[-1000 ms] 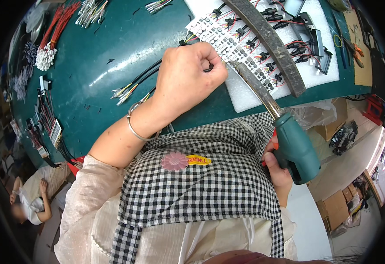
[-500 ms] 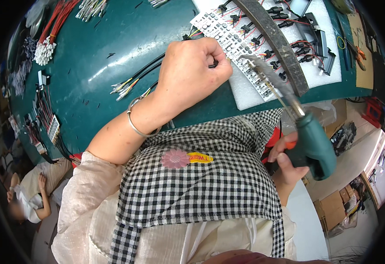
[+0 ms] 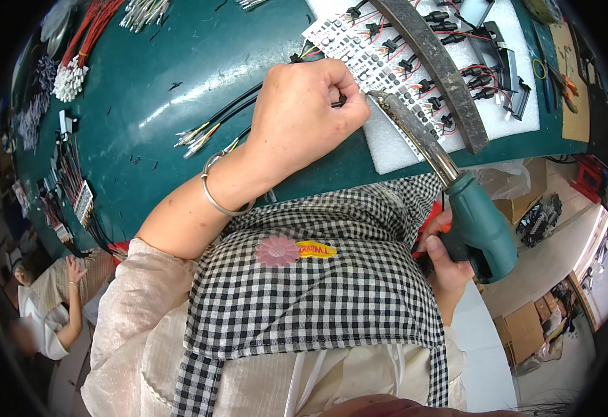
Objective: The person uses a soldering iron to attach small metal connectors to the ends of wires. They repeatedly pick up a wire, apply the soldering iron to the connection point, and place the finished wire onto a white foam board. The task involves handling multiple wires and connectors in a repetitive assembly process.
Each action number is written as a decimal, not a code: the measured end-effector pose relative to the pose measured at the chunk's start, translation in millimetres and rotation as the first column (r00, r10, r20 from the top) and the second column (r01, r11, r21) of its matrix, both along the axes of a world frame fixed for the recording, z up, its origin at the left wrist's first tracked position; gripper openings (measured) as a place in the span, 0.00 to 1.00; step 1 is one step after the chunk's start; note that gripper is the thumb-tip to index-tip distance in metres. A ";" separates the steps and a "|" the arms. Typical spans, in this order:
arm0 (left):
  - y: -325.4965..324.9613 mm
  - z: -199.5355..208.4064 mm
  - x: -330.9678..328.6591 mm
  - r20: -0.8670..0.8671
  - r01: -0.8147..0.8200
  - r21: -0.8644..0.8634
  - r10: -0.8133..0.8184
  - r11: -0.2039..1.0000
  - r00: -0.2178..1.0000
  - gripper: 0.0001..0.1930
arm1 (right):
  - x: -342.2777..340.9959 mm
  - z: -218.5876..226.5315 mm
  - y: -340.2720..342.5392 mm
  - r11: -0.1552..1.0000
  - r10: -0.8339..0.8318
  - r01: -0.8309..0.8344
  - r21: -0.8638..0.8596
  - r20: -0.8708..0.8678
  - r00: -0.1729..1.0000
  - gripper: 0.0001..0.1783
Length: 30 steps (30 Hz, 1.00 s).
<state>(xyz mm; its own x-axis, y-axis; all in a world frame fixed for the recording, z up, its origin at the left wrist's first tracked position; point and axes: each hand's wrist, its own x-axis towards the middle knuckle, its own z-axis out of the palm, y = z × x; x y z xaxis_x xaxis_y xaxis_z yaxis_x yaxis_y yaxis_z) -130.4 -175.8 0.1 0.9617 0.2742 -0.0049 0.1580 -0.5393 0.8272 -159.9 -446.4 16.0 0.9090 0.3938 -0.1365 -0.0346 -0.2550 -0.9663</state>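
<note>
My left hand (image 3: 311, 104) is closed in a pinch on a thin black cable, of which a short black end (image 3: 338, 102) shows between thumb and forefinger. Below and to the right, my right hand (image 3: 450, 264) grips a green pistol-shaped heat gun (image 3: 481, 222) with an orange trigger. Its long, heat-stained metal barrel (image 3: 425, 142) slants up and left, the tip close beside my left fingers. Black cables (image 3: 231, 111) with bare and coloured wire ends lie on the table left of my left hand. Behind the barrel is a white circuit board panel (image 3: 359, 55) with wired connectors.
A dark metal bar (image 3: 443, 76) lies across the panel on a white foam sheet (image 3: 387, 156). Black housings (image 3: 498, 62) and pliers (image 3: 568, 90) are at right. Red wires with white connectors (image 3: 72, 80) lie far left. Another person (image 3: 53, 313) sits at lower left.
The heat gun has moved left and its barrel tip has come nearer my left fingers. My left hand has barely moved. The other person's arm has risen.
</note>
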 end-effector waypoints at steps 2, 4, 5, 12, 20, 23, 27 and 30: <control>0.3 -0.9 -0.6 0.003 -0.004 0.006 0.004 1.000 1.000 0.06 | 1.2 1.2 0.1 1.000 0.003 -0.003 0.005 0.001 1.000 0.23; 0.6 -1.6 -0.7 0.005 -0.006 0.006 0.006 1.000 1.000 0.06 | 3.2 3.0 -0.9 0.999 0.000 0.003 0.039 -0.060 0.998 0.24; 0.1 -1.5 -0.9 0.009 -0.002 0.007 0.002 1.000 1.000 0.06 | 2.9 6.7 2.5 0.990 -0.057 0.070 0.122 -0.109 0.992 0.25; 0.3 -1.8 -1.0 0.009 -0.008 0.022 0.007 1.000 1.000 0.06 | 4.2 18.1 11.0 0.913 -0.150 0.208 0.352 -0.186 0.971 0.30; 12.5 0.2 -0.1 -0.220 0.048 -0.291 -0.115 0.955 0.969 0.06 | -0.8 14.4 1.2 0.919 -0.147 0.206 0.337 -0.191 0.970 0.30; 7.6 2.2 -0.7 -0.207 0.016 -0.269 -0.074 0.963 0.976 0.06 | -2.2 18.0 4.8 0.914 -0.185 0.242 0.327 -0.196 0.963 0.30; 2.0 2.6 -3.2 -0.150 0.014 -0.162 -0.038 0.987 0.988 0.07 | -1.0 14.5 -4.1 0.944 -0.093 0.147 0.297 -0.188 0.978 0.29; -0.9 0.7 -4.0 -0.092 0.014 -0.101 -0.023 0.995 0.995 0.07 | -5.7 12.0 -7.4 0.968 -0.090 0.125 0.219 -0.163 0.983 0.28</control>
<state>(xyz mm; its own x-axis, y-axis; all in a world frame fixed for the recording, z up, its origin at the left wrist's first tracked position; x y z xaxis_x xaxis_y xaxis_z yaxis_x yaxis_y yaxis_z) -134.4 -176.8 0.8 0.9606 0.2498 -0.1215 0.2277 -0.4577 0.8594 -165.5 -453.8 28.0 0.9237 0.3310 -0.1929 -0.1988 -0.0163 -0.9799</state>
